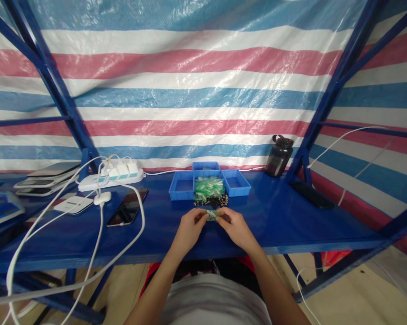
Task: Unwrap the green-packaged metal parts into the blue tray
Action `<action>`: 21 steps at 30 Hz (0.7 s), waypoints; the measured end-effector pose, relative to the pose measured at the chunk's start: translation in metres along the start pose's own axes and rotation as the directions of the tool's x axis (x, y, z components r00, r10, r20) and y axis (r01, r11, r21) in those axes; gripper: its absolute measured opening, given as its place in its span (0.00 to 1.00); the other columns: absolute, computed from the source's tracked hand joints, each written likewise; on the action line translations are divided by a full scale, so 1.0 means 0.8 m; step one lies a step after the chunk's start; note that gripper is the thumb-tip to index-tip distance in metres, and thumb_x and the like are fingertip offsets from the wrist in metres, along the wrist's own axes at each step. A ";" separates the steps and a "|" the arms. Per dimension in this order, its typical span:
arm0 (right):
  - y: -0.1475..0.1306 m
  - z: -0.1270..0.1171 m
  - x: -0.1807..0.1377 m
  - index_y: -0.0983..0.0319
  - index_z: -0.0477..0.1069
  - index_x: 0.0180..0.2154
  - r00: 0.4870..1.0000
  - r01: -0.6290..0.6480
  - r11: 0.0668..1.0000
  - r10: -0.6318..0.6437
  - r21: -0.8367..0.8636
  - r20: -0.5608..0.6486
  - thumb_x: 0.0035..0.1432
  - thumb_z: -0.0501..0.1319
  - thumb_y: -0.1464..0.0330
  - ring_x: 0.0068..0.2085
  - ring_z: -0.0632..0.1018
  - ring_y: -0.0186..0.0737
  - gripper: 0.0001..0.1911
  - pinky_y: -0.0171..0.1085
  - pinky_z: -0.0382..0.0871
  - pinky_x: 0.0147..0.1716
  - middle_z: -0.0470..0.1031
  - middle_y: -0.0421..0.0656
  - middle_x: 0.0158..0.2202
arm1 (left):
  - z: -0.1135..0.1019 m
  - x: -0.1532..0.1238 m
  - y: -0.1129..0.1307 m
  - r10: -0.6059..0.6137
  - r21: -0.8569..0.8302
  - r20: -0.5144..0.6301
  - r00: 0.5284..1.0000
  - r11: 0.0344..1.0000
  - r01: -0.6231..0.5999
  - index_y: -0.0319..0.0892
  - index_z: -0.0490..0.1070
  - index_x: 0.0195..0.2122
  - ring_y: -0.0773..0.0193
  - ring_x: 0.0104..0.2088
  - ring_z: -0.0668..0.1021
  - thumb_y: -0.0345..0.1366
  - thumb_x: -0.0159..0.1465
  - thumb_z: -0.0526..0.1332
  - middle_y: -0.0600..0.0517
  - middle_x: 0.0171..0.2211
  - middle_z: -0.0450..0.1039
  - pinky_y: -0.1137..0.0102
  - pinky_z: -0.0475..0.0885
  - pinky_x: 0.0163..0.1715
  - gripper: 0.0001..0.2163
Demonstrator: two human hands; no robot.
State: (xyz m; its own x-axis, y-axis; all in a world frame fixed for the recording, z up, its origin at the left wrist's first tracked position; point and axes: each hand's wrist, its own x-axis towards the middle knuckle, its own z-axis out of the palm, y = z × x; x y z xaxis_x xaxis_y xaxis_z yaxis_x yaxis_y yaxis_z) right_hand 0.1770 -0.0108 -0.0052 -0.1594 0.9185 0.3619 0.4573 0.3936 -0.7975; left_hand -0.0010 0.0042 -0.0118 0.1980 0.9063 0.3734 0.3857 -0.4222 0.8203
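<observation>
Two bare hands meet over a blue tabletop (274,221), pinching a small green part (213,215) between them. The left hand (191,227) closes its fingertips on the part's left end; the right hand (235,227) closes on its right end, so each grip is narrow and holding the same piece. The part sits just above the tabletop, at its near middle, directly in front of the person's grey shirt (213,298).

Just beyond the hands lies a scatter of small dark pieces (212,202), touching the front of a heap of green parts (209,187). The heap fills the middle of a cluster of blue trays (237,183); what the side trays hold cannot be told.

To the left, a dark phone (127,207) lies flat on the tabletop, near a white power strip (110,178) with plugs and white cables (98,243) trailing over the front edge. Farther left are a white flat device (73,204) and a stack of flat items (48,178). A dark bottle (279,155) stands upright at the back right, beside a blue frame post (325,104). A second dark flat object (312,195) lies at the right edge. A striped red, white and blue tarp (196,81) hangs behind.
</observation>
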 end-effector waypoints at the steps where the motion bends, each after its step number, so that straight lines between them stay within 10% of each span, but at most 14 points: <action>1: -0.002 -0.001 -0.001 0.62 0.72 0.33 1.000 -0.003 1.000 0.003 0.017 0.000 0.56 0.57 0.69 0.33 0.73 0.38 0.06 0.35 0.64 0.34 0.74 0.40 0.31 | 0.000 0.000 0.001 -0.007 0.001 -0.002 1.000 1.000 0.007 0.40 0.75 0.35 0.63 0.31 0.76 0.39 0.62 0.57 0.50 0.30 0.76 0.72 0.69 0.32 0.10; 21: 0.016 0.003 0.001 0.61 0.72 0.36 0.999 -0.005 0.993 0.010 0.115 -0.047 0.56 0.58 0.67 0.35 0.74 0.38 0.07 0.34 0.66 0.36 0.75 0.41 0.33 | 0.003 -0.001 -0.004 -0.069 -0.037 -0.025 0.997 0.997 0.068 0.39 0.72 0.37 0.66 0.25 0.73 0.34 0.56 0.59 0.52 0.28 0.72 0.74 0.67 0.27 0.09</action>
State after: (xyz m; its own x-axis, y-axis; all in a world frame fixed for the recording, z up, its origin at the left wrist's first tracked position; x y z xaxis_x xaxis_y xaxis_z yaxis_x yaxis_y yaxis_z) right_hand 0.1806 -0.0050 -0.0165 -0.1134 0.9197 0.3759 0.3541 0.3909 -0.8496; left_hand -0.0003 0.0051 -0.0157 0.1487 0.9334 0.3265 0.3645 -0.3587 0.8593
